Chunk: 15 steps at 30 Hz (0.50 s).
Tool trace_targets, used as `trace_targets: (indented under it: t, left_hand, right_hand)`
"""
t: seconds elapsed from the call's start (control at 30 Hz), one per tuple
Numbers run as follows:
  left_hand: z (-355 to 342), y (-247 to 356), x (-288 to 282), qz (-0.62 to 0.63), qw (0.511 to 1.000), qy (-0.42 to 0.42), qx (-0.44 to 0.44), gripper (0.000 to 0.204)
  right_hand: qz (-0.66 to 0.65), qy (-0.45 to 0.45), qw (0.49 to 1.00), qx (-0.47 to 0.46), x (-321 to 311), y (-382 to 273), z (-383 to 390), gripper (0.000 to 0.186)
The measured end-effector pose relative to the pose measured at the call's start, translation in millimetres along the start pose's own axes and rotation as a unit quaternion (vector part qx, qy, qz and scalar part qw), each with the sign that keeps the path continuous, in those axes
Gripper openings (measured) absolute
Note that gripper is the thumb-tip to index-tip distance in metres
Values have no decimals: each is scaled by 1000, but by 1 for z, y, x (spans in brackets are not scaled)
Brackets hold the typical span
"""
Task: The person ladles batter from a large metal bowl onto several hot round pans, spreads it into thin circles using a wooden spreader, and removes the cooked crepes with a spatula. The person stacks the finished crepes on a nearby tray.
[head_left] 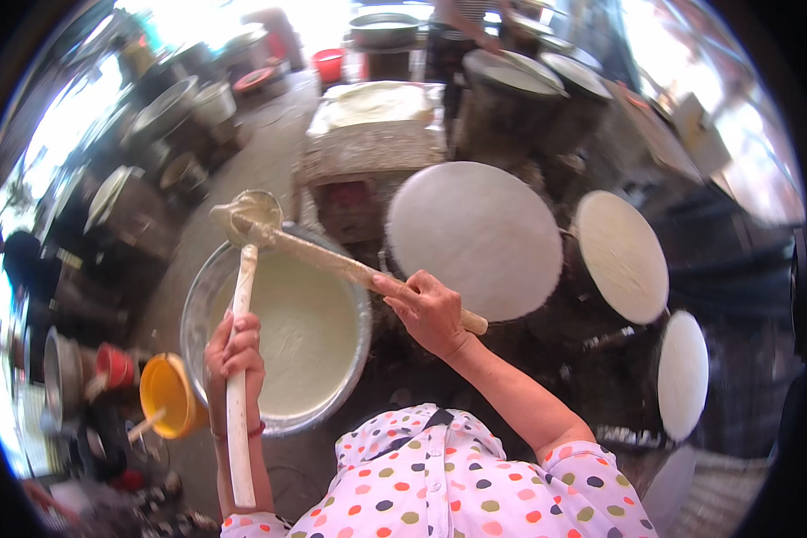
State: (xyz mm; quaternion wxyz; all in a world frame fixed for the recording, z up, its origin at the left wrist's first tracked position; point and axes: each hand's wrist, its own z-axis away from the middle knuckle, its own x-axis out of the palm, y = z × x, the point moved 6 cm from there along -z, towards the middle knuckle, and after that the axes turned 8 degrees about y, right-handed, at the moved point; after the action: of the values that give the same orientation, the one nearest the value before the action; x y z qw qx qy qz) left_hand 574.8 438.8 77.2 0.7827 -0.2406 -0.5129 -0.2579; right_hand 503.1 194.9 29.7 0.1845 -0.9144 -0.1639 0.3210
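My left hand (235,350) is closed round a white handle (239,403) that stands nearly upright in the picture. My right hand (429,312) grips a brown wooden-handled tool (332,262), which slants up to the left. Both tools meet over the far rim of a big metal basin (364,336). There a round ladle bowl (262,208) shows, coated with pale batter; the tools overlap, but the white handle seems to lead to it. Batter also coats the wooden tool's far end. Pale, creamy batter (291,332) fills much of the basin below.
Several round white-topped steamers or pans (475,238) curve along the right. A batter-crusted stand (372,143) is ahead. A yellow bucket (169,394) with a stick sits left of the basin, near a red bucket (115,366). Another person's arm (475,31) reaches over a far pan.
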Motion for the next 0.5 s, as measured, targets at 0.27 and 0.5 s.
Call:
trace_targets:
  t: [0.27,0.5]
  left_hand:
    - [-73,-201,21,-18,951,46,-306,23]
    - [-23,-460,-18,-15,799,160,-579,22]
  right_hand:
    - [180,170,957,151,-183,66,127,52]
    - [342,311,822,333,-345,20,348,51]
